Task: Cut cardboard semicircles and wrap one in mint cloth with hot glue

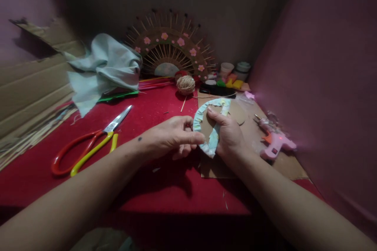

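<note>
A cardboard half-circle (208, 122) has pale blue-green patterned fabric folded over its edges. My right hand (232, 135) grips it along the straight side, thumb on the cardboard face. At the curved left edge, my left hand (182, 135) pinches the rim, its thumb lying over the fabric and its other fingers curled, partly hidden. Beneath the piece lies a cardboard sheet (212, 168), with a small round cardboard cutout (237, 113) just behind my right thumb. Scissors (110, 127) with red and yellow handles rest left of my left hand, blades slightly apart.
A pink glue gun (277, 145) with a red light lies at right. Crumpled pale fabric (108, 62), a twine ball (185, 85), a stick fan (165, 37) with pink flowers, a black phone-like object (217, 90) and small tubs (243, 68) stand behind. Sticks (35, 137) lie far left.
</note>
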The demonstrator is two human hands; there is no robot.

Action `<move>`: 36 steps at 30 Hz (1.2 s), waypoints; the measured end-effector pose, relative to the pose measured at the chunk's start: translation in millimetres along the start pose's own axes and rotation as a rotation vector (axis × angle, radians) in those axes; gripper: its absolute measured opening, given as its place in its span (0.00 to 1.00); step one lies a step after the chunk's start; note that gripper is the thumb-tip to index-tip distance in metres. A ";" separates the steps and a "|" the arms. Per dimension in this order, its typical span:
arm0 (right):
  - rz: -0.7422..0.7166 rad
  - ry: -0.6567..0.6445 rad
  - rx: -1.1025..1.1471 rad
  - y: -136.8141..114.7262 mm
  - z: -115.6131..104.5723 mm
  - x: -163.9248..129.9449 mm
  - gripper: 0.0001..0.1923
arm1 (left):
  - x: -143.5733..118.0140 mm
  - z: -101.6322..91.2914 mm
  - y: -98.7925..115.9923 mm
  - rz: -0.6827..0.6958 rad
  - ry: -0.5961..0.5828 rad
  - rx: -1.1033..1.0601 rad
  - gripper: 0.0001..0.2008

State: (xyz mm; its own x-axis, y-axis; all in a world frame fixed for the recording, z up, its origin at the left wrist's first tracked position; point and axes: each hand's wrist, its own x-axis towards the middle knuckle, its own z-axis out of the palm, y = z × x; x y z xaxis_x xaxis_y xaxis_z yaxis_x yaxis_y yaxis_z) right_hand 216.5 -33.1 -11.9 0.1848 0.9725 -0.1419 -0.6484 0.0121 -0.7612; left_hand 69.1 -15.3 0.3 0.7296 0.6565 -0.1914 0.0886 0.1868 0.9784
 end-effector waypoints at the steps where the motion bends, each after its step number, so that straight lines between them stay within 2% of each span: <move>1: -0.007 0.004 0.001 -0.6 -0.1 0.5 0.07 | -0.9 -3.2 -0.1 0.006 -0.028 -0.050 0.14; 5: -0.010 0.004 0.002 -2.6 -0.2 1.4 0.08 | -2.0 -9.5 1.7 -0.001 -0.099 -0.147 0.09; 13: -0.033 -0.035 -0.032 1.4 0.5 -3.4 0.07 | 5.7 9.7 2.7 -0.047 0.124 -0.001 0.07; 18: -0.054 -0.070 -0.052 3.0 3.0 -2.8 0.09 | 9.1 2.1 -1.5 -0.038 0.123 0.122 0.17; 19: -0.070 -0.062 -0.068 2.7 1.3 -0.4 0.09 | 8.9 -2.3 -1.2 -0.021 0.160 0.125 0.18; 22: -0.138 0.003 -0.242 0.9 -9.7 11.8 0.14 | 7.3 -14.9 3.0 0.113 0.371 0.006 0.20; 24: -0.195 0.064 -0.429 -0.3 -19.0 21.5 0.17 | 6.8 -19.2 6.0 0.211 0.404 -0.154 0.17; 26: -0.299 0.136 -0.623 -1.8 -25.5 28.3 0.21 | 7.2 -19.7 7.0 0.252 0.339 -0.293 0.14; 29: -0.588 0.282 -0.883 -5.1 -25.7 26.9 0.27 | 8.6 -16.9 3.8 0.206 0.210 -0.401 0.15; 30: -0.696 0.283 -0.937 -6.5 -23.4 22.9 0.27 | 9.0 -16.1 2.1 0.188 0.176 -0.421 0.16; 31: -0.795 0.240 -0.965 -7.7 -20.4 17.5 0.24 | 9.2 -15.7 0.3 0.166 0.144 -0.438 0.17; 33: -0.917 0.006 -0.958 -9.2 -13.4 4.2 0.15 | 9.5 -16.2 -2.5 0.119 0.095 -0.471 0.18; 35: -0.933 -0.264 -0.927 -8.9 -7.2 -8.7 0.09 | 9.6 -17.5 -4.1 0.071 0.058 -0.492 0.18; 36: -0.912 -0.345 -0.917 -8.0 -4.9 -13.8 0.07 | 9.7 -17.9 -4.5 0.058 0.049 -0.495 0.18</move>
State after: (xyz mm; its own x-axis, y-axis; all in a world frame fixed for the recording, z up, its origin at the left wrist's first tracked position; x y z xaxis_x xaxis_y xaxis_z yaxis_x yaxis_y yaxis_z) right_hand 222.7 -47.8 -6.9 0.0006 0.7108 0.7034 0.3578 0.6566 -0.6639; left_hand 63.6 3.3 -7.4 0.6903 0.7072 -0.1529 -0.2923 0.4659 0.8351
